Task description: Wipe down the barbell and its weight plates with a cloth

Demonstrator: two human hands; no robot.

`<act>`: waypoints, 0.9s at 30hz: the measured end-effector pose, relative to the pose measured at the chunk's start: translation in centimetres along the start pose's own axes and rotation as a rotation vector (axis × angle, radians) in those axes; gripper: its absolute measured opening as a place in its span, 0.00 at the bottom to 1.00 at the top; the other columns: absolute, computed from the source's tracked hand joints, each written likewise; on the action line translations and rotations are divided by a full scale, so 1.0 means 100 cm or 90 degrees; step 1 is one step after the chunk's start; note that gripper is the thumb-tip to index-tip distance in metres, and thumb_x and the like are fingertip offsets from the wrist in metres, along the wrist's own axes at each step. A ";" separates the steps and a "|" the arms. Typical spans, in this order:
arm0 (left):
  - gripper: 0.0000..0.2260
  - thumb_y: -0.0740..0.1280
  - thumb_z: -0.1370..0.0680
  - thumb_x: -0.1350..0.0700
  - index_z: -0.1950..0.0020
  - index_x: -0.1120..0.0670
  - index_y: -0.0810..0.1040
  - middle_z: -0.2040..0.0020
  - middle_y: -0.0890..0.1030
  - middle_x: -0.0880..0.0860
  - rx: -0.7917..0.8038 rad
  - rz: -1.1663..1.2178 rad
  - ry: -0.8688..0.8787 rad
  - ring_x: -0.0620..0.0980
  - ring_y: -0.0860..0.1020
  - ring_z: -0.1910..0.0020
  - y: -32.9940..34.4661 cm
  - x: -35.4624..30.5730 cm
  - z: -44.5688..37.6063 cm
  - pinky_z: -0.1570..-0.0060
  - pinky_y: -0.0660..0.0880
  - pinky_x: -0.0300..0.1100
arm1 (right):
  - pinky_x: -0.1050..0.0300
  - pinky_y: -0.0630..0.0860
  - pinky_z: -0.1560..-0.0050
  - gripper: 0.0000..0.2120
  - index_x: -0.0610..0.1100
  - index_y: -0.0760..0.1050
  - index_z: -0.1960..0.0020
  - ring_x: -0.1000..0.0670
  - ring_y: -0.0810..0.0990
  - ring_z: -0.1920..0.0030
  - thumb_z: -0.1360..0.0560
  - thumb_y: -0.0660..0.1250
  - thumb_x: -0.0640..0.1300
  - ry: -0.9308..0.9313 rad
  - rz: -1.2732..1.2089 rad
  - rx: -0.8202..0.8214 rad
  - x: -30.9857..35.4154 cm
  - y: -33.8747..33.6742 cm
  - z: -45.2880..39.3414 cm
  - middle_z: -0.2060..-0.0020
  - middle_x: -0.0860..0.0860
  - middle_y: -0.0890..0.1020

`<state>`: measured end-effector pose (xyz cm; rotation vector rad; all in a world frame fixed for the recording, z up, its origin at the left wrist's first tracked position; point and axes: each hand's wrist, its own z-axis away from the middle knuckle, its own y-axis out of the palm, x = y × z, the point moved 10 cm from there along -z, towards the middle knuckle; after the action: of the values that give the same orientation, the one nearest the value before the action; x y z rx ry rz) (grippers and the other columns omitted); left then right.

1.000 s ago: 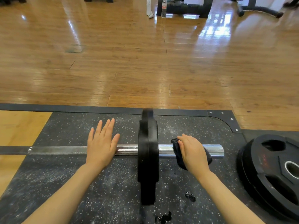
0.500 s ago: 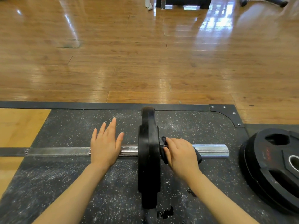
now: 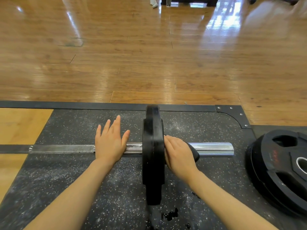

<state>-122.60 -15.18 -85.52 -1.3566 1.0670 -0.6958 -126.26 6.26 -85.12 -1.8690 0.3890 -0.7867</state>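
The bar (image 3: 63,148) lies flat on the black mat (image 3: 69,180) and runs from side to side, left to right. One plate (image 3: 153,155) stands up on the bar, on its edge, and we see it thin side on. The shiny end of the bar, the sleeve (image 3: 214,149), sticks out to the right of the plate. The right hand (image 3: 178,155) is on the sleeve, right up against the plate. Its fingers curl over a dark cloth (image 3: 193,152), and the cloth is pressed between the hand and the sleeve. Only a bit of the cloth shows, past the back of the hand. The fingertips touch the right face of the plate. The left hand (image 3: 110,144) lies flat on the bar, just to the left of the plate, with its fingers straight and spread. It holds nothing. It looks like it is there to stop the bar from rolling. So the plate sits between the two hands, and the hand with the cloth is on its right side. The rest of the sleeve, which is bare, lies to the right of the cloth, along the same line as the bar. I think the next rub has two ways to go: back to the right along the sleeve, or up onto the face of the plate, which the cloth hand is already touching. More plates (image 3: 282,171) lie flat on the floor far to the right, well apart from the bar. The right hand is nearer to them too.
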 end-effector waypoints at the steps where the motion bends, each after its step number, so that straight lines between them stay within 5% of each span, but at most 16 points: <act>1: 0.29 0.50 0.18 0.42 0.22 0.56 0.57 0.28 0.71 0.56 -0.001 0.002 -0.002 0.55 0.60 0.24 0.000 0.001 -0.001 0.26 0.52 0.56 | 0.47 0.73 0.39 0.19 0.35 0.70 0.30 0.41 0.77 0.41 0.18 0.58 0.43 -0.009 0.006 0.003 -0.001 -0.001 0.003 0.39 0.42 0.78; 8: 0.29 0.51 0.18 0.42 0.22 0.58 0.57 0.29 0.72 0.57 -0.011 0.013 -0.002 0.55 0.61 0.24 -0.001 0.001 -0.002 0.26 0.52 0.56 | 0.49 0.68 0.33 0.23 0.37 0.70 0.30 0.44 0.78 0.40 0.19 0.55 0.49 0.036 0.081 -0.042 -0.064 -0.033 0.045 0.38 0.44 0.79; 14: 0.29 0.51 0.19 0.42 0.22 0.58 0.58 0.31 0.74 0.58 -0.016 -0.006 0.013 0.56 0.62 0.25 -0.002 -0.003 -0.001 0.26 0.53 0.57 | 0.47 0.75 0.41 0.26 0.36 0.70 0.31 0.42 0.80 0.45 0.20 0.54 0.52 0.104 0.096 -0.053 -0.085 -0.046 0.047 0.43 0.43 0.81; 19: 0.30 0.50 0.19 0.42 0.22 0.58 0.57 0.29 0.72 0.58 -0.014 -0.008 0.009 0.55 0.61 0.24 -0.002 -0.002 -0.003 0.26 0.53 0.56 | 0.46 0.74 0.38 0.27 0.38 0.74 0.33 0.42 0.80 0.40 0.21 0.56 0.56 0.071 0.107 -0.051 -0.063 -0.038 0.027 0.43 0.45 0.82; 27: 0.30 0.51 0.18 0.43 0.21 0.58 0.55 0.29 0.72 0.58 -0.014 0.002 -0.003 0.55 0.61 0.24 -0.003 -0.002 -0.005 0.26 0.51 0.55 | 0.46 0.79 0.51 0.25 0.35 0.78 0.38 0.40 0.83 0.53 0.22 0.55 0.52 0.139 0.161 -0.070 -0.127 -0.075 0.052 0.52 0.42 0.84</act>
<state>-123.04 -15.28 -85.16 -1.3736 1.0763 -0.6803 -132.70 20.49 -84.01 -1.7942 0.8048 -0.8095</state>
